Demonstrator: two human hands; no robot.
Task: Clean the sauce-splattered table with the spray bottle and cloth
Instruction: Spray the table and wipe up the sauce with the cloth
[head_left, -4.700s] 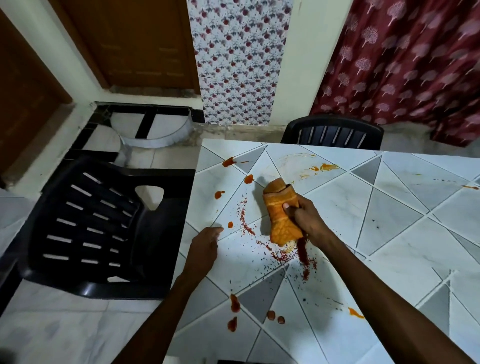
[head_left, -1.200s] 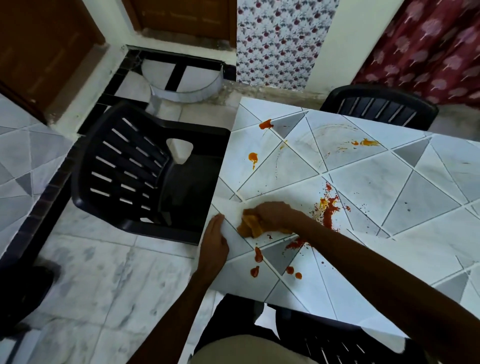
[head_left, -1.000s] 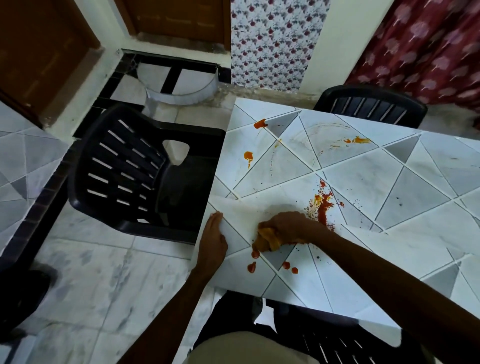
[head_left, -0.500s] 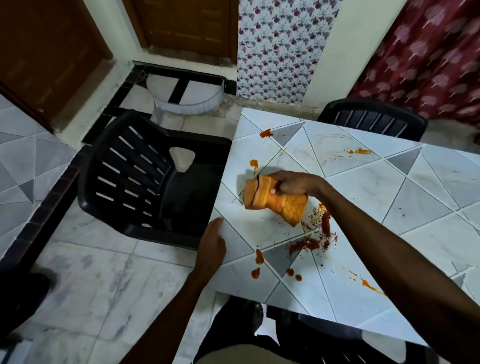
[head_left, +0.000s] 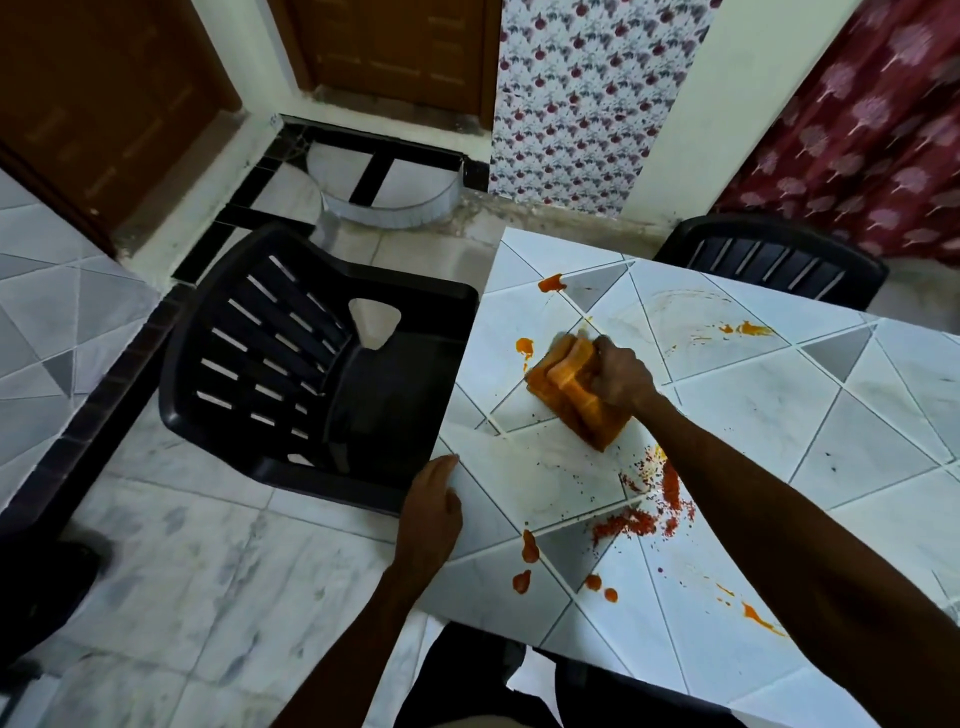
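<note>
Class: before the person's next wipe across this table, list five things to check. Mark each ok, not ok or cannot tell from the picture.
1. Cloth gripped: ok. The right hand grips the folded cloth on the table.
2. Table steadied: ok. The left hand rests on its near left edge.
3. Next target close: ok. An orange blob lies just left of the cloth.
4. Table clean: not ok. A red smear and drops lie nearer the person.
5. Spray bottle at hand: cannot tell. None is in view.
</note>
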